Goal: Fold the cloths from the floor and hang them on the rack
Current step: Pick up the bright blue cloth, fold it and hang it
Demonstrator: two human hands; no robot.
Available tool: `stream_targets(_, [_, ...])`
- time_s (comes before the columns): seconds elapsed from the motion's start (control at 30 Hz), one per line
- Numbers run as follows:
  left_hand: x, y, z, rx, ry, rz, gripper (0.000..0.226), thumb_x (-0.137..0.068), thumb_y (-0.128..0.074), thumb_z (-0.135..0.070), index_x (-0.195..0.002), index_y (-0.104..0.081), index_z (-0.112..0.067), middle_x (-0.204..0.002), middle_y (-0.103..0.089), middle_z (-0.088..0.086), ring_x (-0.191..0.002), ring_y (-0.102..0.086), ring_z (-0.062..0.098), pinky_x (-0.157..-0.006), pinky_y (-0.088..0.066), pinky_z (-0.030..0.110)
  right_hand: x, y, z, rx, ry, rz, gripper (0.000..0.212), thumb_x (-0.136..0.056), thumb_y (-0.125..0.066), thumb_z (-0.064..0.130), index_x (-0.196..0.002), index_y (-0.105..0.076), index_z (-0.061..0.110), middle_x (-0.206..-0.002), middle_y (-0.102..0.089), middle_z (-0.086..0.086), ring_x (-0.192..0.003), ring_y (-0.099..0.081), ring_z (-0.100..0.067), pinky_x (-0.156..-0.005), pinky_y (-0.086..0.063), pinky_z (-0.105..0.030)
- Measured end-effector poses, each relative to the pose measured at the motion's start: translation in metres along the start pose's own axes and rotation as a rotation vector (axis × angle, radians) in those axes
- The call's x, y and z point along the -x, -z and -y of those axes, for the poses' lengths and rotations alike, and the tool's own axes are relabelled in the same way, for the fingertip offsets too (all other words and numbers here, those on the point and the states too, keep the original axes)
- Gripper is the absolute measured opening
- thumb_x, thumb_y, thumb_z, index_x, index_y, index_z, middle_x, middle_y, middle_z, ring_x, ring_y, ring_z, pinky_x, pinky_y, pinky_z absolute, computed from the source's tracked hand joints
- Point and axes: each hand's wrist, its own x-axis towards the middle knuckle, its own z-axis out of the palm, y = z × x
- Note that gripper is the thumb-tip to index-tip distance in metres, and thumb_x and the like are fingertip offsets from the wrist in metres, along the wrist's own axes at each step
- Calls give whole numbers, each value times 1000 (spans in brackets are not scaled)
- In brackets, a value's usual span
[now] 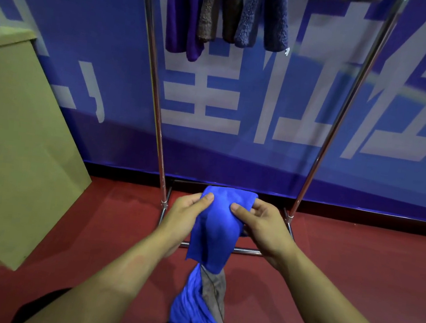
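Observation:
A bright blue cloth [215, 228] hangs folded lengthwise between my hands, low in front of the rack. My left hand [187, 211] pinches its upper left edge and my right hand [260, 223] pinches its upper right edge. Below it on the red floor lie another crumpled blue cloth [193, 312] and a grey-brown cloth [214, 293]. The metal rack [157, 106] stands against the wall, with several folded cloths [224, 12] in purple, brown and dark blue draped over its top bar.
A tan cardboard box [13, 137] stands at the left, close to the rack's left post. A blue banner with white characters [239, 111] covers the wall behind. The rack's base bars [249, 252] run along the floor under my hands.

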Motion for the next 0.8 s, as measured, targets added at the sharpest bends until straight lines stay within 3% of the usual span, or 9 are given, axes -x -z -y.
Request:
stream_targets(0.13, [-5,-2,6,48,47,-47,29,-102,-55,-28,-105,-76,-8,-113,-75,13,-116,-66,30,-108,-46,51,0,2,1,5,26,-16,23,-95,-64,1,-117,-68,6,-105,-77,-14,-93,-75,-23,-71,-58,-29])
stream_targets(0.33, [-5,-4,17,-100,13,-109,5,-94,-64,-33,-99,-65,-33,-99,-76,8,-85,-68,18,-81,-53,40,0,-1,-4,22,24,11,31,-95,-64,-1,-122,-66,12,-111,-76,-13,-103,-73,-30,-84,-61,-41])
stream_targets(0.47, [-3,-6,12,-150,-26,-84,13,-102,-57,-25,-98,-70,-22,-92,-74,-6,-85,-65,9,-80,-50,27,-1,-1,-7,47,23,3,32,-94,-64,-1,-123,-67,14,-112,-76,-12,-105,-73,-29,-87,-60,-44])
stream_targets(0.6, [1,-10,6,-171,-18,-16,27,-101,-57,-32,-89,-72,-13,-81,-68,-3,-79,-57,7,-78,-46,28,-3,-2,-12,100,44,-33,34,-92,-68,0,-123,-67,14,-115,-74,-12,-106,-72,-34,-87,-61,-48])
stream_targets(0.7, [3,-9,11,-313,-92,35,23,-96,-65,-34,-82,-70,-16,-74,-58,-7,-72,-50,5,-68,-39,21,-2,-3,-15,127,54,-43,35,-91,-72,4,-123,-65,15,-113,-75,-12,-102,-73,-38,-86,-61,-52])
stream_targets(0.8, [2,-8,11,-272,-107,58,14,-95,-68,-27,-90,-72,-15,-84,-69,-1,-81,-59,8,-77,-46,27,-2,-3,-17,162,67,-51,37,-90,-74,6,-123,-65,19,-111,-75,-9,-101,-73,-39,-86,-60,-55])
